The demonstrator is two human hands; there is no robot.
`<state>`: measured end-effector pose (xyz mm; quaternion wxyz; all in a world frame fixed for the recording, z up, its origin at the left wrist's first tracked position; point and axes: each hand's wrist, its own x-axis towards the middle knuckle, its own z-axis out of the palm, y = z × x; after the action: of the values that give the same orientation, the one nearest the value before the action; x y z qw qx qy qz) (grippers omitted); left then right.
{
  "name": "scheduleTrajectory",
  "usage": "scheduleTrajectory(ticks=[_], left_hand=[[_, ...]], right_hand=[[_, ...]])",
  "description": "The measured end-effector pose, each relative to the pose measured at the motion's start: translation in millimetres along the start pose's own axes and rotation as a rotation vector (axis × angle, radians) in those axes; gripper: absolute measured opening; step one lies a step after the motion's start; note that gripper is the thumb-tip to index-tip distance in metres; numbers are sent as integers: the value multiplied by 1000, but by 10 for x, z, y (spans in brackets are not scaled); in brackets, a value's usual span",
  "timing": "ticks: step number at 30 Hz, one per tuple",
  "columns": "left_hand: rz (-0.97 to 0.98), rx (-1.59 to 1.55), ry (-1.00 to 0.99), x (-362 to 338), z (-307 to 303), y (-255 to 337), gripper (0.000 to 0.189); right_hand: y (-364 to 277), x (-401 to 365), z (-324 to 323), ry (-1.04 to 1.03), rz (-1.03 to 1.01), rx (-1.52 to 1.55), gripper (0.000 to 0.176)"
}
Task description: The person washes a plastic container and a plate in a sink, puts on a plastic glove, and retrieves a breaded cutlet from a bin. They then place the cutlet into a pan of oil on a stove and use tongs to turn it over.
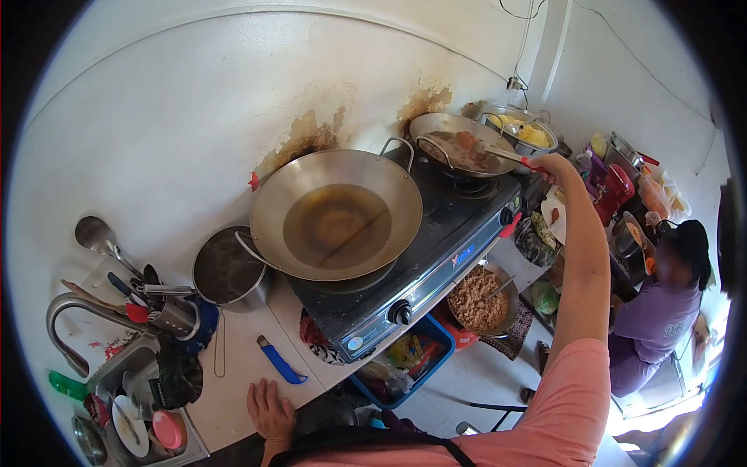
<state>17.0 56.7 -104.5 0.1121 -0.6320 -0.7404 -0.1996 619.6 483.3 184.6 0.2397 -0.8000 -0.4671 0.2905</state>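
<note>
My right hand [552,166] is closed round the red-ended handle of a turner [503,153], which reaches into the far wok [433,126]. Brownish food bubbles in that wok, with a darker reddish-brown piece near the turner's head. My left hand [271,409] lies flat at the counter's [222,405] front edge, fingers spread, holding nothing. Just beyond it is a blue utility knife [282,363]. On the nearer burner of the gas stove [459,257] stands a large wok [261,210] with brownish oil or liquid in it.
A pot [261,292] of dark liquid sits left of the stove. Beyond it are a utensil holder [173,317] and a sink [194,451] with dishes. A bowl of crumbly brown food [478,300] is below the stove's right side. A person in purple [657,327] is at the right.
</note>
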Motion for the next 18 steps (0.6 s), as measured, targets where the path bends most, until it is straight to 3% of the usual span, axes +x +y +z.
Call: scheduleTrajectory(ticks=[8, 18], left_hand=[[-7, -9, -18, 9, -20, 6, 41], [-15, -1, -12, 12, -18, 15, 42]], right_hand=[[63, -147, -134, 49, -101, 45, 26], [127, -231, -142, 87, -78, 1, 30]])
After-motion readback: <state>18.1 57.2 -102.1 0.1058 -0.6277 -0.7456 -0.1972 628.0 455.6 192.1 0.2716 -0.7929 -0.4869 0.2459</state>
